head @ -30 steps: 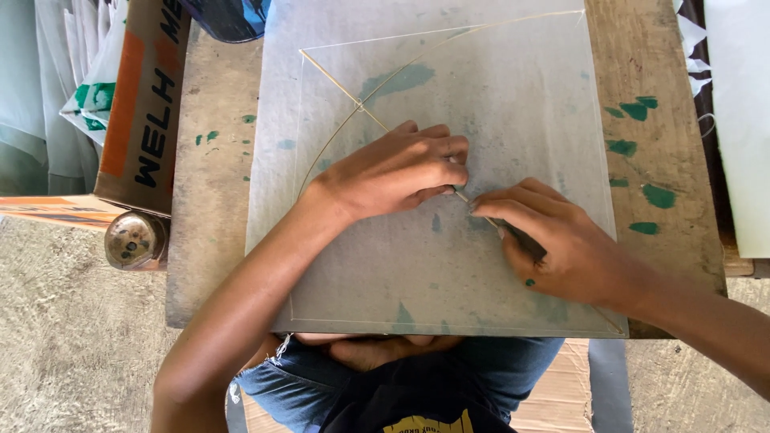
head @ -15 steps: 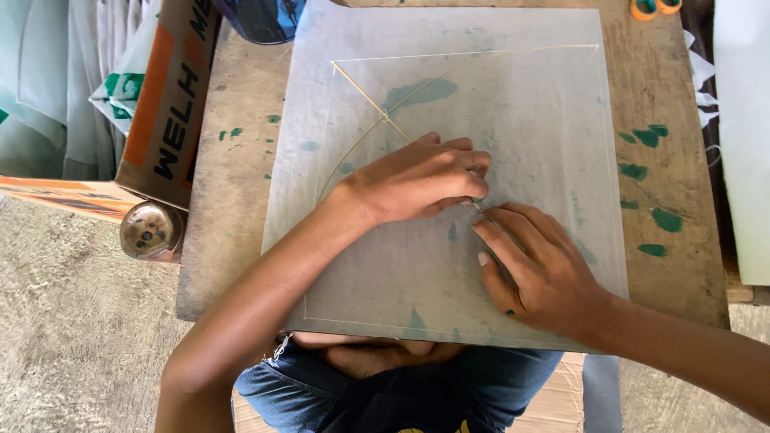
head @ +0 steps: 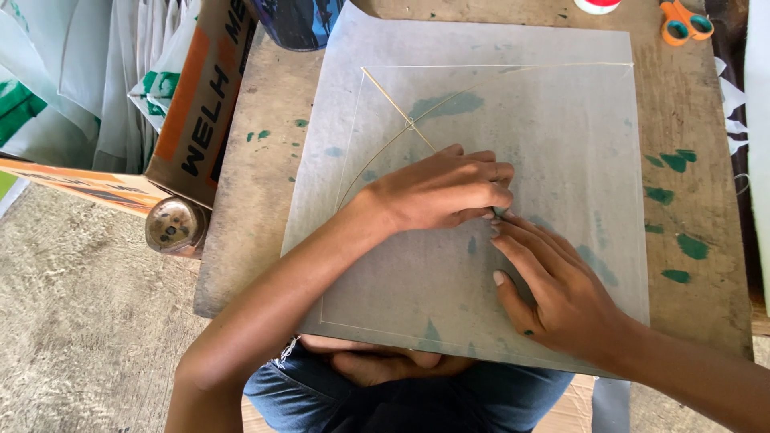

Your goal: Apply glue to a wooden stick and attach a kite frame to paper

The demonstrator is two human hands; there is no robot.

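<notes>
A thin translucent paper sheet (head: 553,120) lies flat on a wooden board (head: 257,200). Under it run two thin sticks, one straight (head: 385,96) and one bowed (head: 457,100), crossing near the top left. My left hand (head: 441,192) rests on the middle of the sheet with its fingers curled and their tips pressing down where the straight stick runs; the stick's lower end is hidden beneath it. My right hand (head: 553,297) lies flat on the sheet just below, fingers stretched out, fingertips touching those of the left hand.
Orange-handled scissors (head: 682,20) lie at the board's far right corner. A dark blue container (head: 297,20) stands at the far edge. A cardboard box (head: 200,104) and a round metal tin (head: 172,227) sit left of the board. Green paint spots (head: 678,244) mark the wood.
My right hand has gone from a pinching pose at the centre to lying flat on the sheet, fingers extended. The left hand has stayed curled at the centre. The view has shifted slightly.
</notes>
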